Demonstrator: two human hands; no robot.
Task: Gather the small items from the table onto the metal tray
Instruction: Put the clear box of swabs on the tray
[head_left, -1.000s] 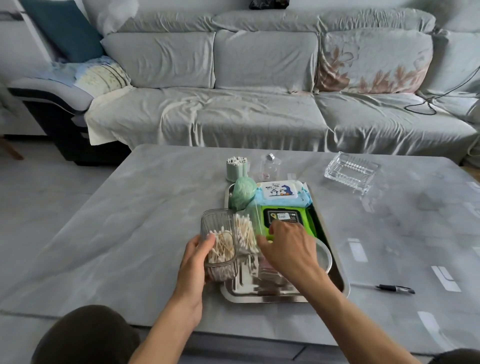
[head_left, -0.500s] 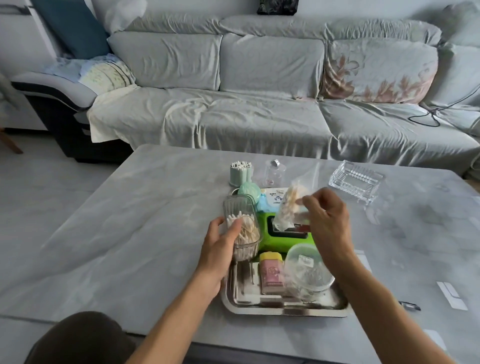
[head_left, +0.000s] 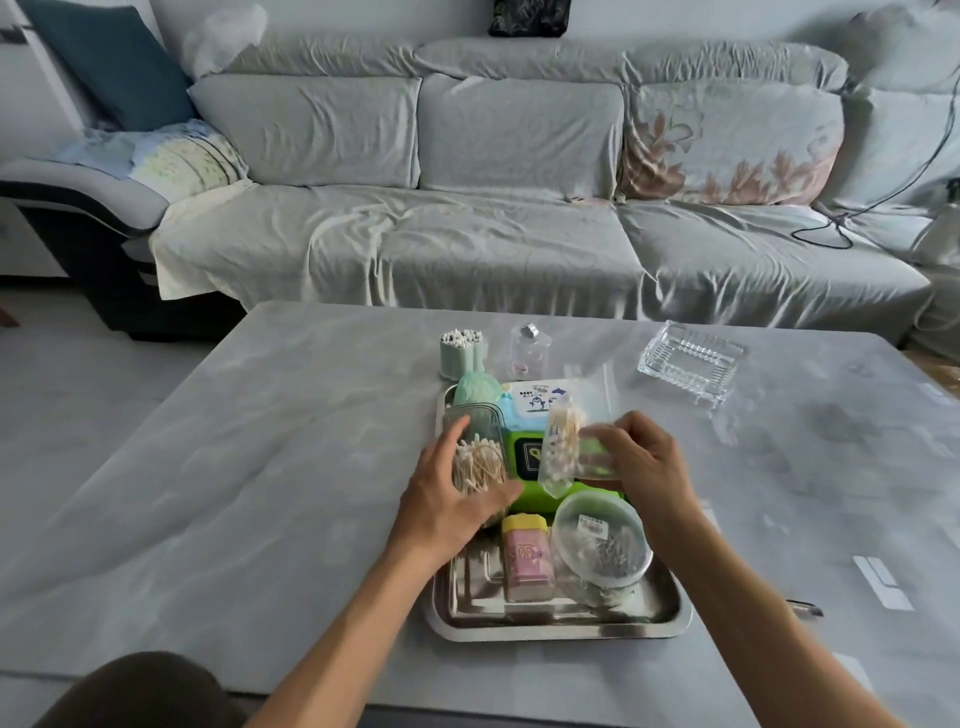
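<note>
Left hand (head_left: 457, 499): gripping the swab jar (head_left: 475, 457), tray's (head_left: 561, 626) ten o'clock.
Right hand (head_left: 641, 462): pinching the swab bag (head_left: 561, 447).
Risk: bag may be slipping, spilling swabs.

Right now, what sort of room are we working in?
Most likely a home living room: a long grey sofa with cushions stands behind a low marble-look coffee table, where household bits like cotton swabs and baby wipes fill a metal tray.

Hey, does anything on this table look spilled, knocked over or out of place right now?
Nothing spilled or toppled. The glass dish, green swab holder and small bottle sit off the metal tray.
</note>
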